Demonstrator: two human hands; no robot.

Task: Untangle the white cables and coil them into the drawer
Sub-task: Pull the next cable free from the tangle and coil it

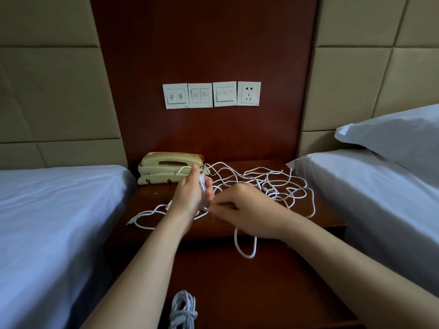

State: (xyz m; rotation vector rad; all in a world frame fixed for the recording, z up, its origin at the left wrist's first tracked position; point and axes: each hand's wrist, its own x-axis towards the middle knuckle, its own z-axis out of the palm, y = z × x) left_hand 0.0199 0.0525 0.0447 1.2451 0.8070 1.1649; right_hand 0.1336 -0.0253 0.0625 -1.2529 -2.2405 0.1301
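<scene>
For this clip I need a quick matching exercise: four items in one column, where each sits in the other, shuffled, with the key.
Items:
1. telephone
2. coiled cable bundle
3. wall socket
4. pillow

Places:
A. on the right bed
B. in the open drawer, bottom of view
C. back left of the nightstand top
D. rightmost plate on the wood panel

Pairs: 1-C, 2-B, 3-D, 4-A

A dark wooden wall panel (204,43) carries four white switch plates (211,95), with beige padded panels (47,79) either side. White-sheeted beds (52,210) flank the tabletop (237,293); a pillow (399,138) lies right.
</scene>
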